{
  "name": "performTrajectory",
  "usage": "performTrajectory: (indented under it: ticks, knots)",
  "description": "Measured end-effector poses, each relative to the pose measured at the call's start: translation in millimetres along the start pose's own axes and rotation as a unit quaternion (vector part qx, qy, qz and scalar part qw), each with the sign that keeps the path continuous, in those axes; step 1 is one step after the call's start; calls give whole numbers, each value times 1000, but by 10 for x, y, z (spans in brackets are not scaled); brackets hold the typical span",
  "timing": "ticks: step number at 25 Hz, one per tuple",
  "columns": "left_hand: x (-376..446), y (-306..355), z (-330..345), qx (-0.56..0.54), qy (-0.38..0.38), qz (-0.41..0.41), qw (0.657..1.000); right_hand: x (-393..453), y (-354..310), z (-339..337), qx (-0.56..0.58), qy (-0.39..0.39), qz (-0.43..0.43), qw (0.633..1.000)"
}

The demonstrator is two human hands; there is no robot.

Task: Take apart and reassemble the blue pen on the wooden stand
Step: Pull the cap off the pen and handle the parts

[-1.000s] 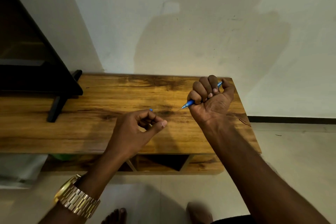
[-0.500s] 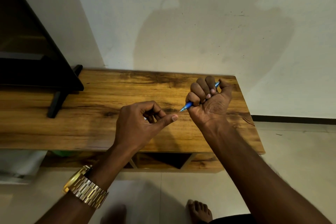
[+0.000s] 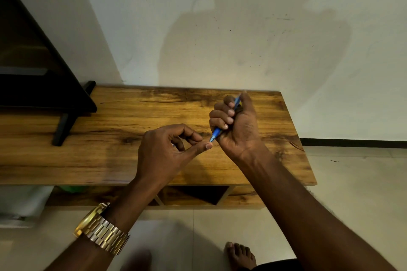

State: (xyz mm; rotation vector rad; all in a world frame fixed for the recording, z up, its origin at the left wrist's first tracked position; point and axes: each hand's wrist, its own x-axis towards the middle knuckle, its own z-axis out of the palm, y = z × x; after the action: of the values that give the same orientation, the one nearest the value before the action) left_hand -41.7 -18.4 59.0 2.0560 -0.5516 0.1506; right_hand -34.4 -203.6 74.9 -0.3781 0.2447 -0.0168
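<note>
My right hand (image 3: 239, 123) is shut in a fist around the blue pen (image 3: 216, 133), above the right part of the wooden stand (image 3: 99, 160). The pen's tip points down and left out of the fist, and its back end shows above my thumb. My left hand (image 3: 163, 154) is just left of it, fingers curled, with the thumb tip touching the pen tip. A small pale pen part (image 3: 173, 145) glints between the curled fingers and is mostly hidden.
A black television (image 3: 44, 86) stands on the left of the stand on a dark foot (image 3: 62, 127). A white wall rises behind. Open compartments (image 3: 193, 194) sit under the top. My bare foot (image 3: 240, 255) is on the tiled floor, and a gold watch (image 3: 101, 229) is on my left wrist.
My left hand has moved right until its thumb meets the pen tip. My right hand has tilted the pen more upright. The small blue part seen earlier in my left fingers is now mostly hidden.
</note>
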Motion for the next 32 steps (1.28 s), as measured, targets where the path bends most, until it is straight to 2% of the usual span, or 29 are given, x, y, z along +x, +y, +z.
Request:
performTrajectory:
  ticks: [3, 6, 8, 10, 13, 15, 18, 21, 23, 29, 31, 32]
  knots:
    - [0, -4, 5, 2, 7, 1, 1000, 14, 31, 2, -129, 31, -5, 991]
    - [9, -7, 3, 11, 7, -33, 999, -5, 31, -13, -279, 19, -5, 960]
    - [29, -38, -3, 17, -26, -53, 998, -10, 45, -54, -345, 14, -16, 938]
    - [74, -153, -29, 48, -51, -72, 995, -11, 33, -128, -450, 63, -41, 890]
    - [155, -521, -91, 152, -41, -126, 980, 29, -15, -341, -604, 167, -70, 776]
    - [164, -700, -87, 207, -60, -189, 958, 64, 1, -484, -674, 194, -79, 709]
    - [119, -765, 6, 230, -61, -225, 945, 115, 78, -618, -729, 205, -86, 648]
    - [94, -750, 124, 245, -49, -214, 944, 140, 122, -693, -751, 193, -84, 626]
    - [99, -734, 166, 238, -52, -233, 941, 142, 141, -719, -763, 188, -80, 614]
    - [102, -673, 208, 213, -58, -239, 946, 154, 160, -747, -760, 186, -86, 617]
    - [92, -649, 219, 211, -63, -234, 947, 150, 193, -751, -768, 181, -91, 607]
    - [103, -682, 205, 199, -70, -230, 950, 168, 181, -772, -763, 176, -95, 615]
